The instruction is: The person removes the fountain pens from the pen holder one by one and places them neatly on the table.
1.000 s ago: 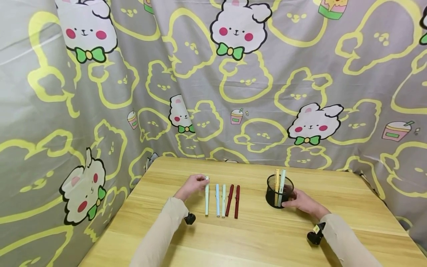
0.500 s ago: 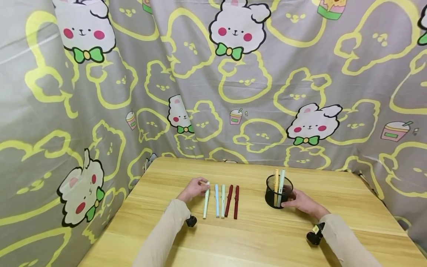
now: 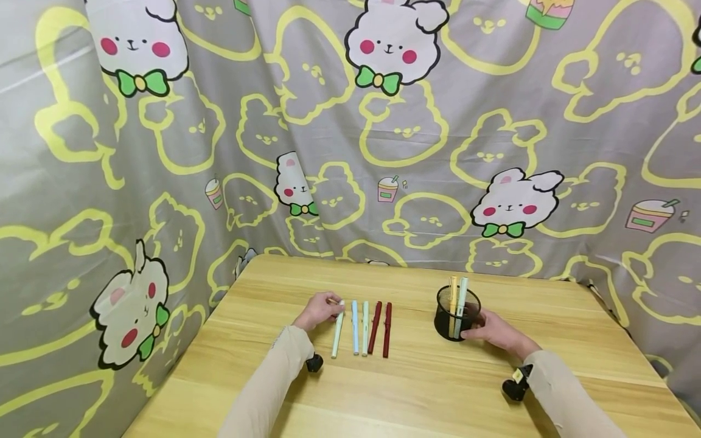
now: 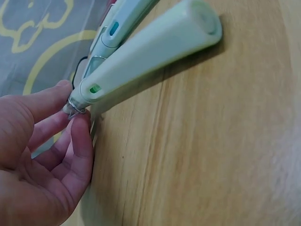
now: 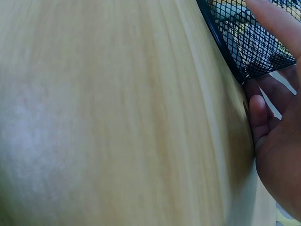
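The left hand (image 3: 319,310) is pinching the far tip of a pale green pen (image 3: 337,331) between thumb and fingers. That pen is lying at the left end of a row of five pens, about midway between the near and far edges of the wooden table (image 3: 416,389). Beside it are lying a blue pen (image 3: 355,327), another pale pen (image 3: 365,327) and two dark red pens (image 3: 381,328).

The right hand (image 3: 495,333) is curling around a black mesh cup (image 3: 457,314) nearer the right edge, holding it steady. Two pens (image 3: 457,298) are standing in it.

I think the picking-up step is starting. The next move needs a firm lift, then a careful drop into the cup.
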Tool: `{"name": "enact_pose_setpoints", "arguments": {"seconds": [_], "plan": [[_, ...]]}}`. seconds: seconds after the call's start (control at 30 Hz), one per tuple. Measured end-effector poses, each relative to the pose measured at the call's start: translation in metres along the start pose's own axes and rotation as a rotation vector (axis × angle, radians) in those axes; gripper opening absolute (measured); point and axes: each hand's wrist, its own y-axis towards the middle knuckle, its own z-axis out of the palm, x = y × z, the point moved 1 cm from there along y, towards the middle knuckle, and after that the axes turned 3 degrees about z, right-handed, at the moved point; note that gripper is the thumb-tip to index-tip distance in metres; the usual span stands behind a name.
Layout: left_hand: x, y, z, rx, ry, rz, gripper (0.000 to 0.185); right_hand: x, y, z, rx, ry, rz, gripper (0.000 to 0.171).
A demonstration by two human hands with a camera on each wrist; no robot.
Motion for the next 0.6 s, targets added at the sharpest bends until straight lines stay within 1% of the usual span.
{"name": "enact_pose_setpoints", "arguments": {"seconds": [0.1, 0.37, 0.6], "plan": [[-0.0012, -0.0003, 0.0001, -0.006, 0.026, 0.004, 0.024, -0.0002, 0.0006, -0.0007, 0.002, -0.017, 0.003, 0.074], [0.0026, 0.0016, 0.0014, -0.009, 0.033, 0.012, 0.026, -0.0019, 0.0001, -0.0008, 0.025, 0.011, 0.016, 0.073], [0.0033, 0.0038, 0.0017, -0.009, 0.035, 0.01, 0.025, -0.0015, 0.0, -0.0007, 0.022, 0.022, 0.015, 0.072]]}}
